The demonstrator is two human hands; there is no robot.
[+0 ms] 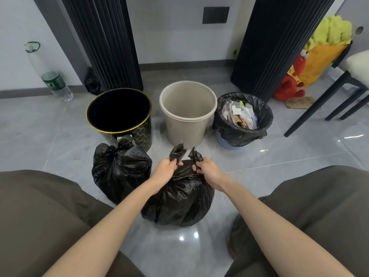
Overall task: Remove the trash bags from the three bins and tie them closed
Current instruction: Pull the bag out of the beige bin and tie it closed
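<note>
Head view, only cam. Left hand and right hand each pinch one twisted ear of the second bag, which sits on the floor tiles between the person's knees. Both fists are closed tight on plastic. The tied bag stands just beside it, to the left, knot up. The black bin and beige bin are empty. The blue bin still carries its liner, full of paper and wrappers.

Risks, as judged:
- Ears look short. If pulled unevenly, one may slip out of the fist and the knot fails.
- Thin film stretched hard over a full load could tear near the neck; contents not visible, so sharp items can't be ruled out.
- Liner in the blue bin is loaded above the rim; lifting it w/o gathering the edge first may spill litter.

Hidden or unclear:
- Knot state between the hands: can't tell if the 1st cross is made.
- Fingertips are buried in plastic.
- Bag base and rear side not seen.
- Dark object by the right knee: unidentifiable.
</note>
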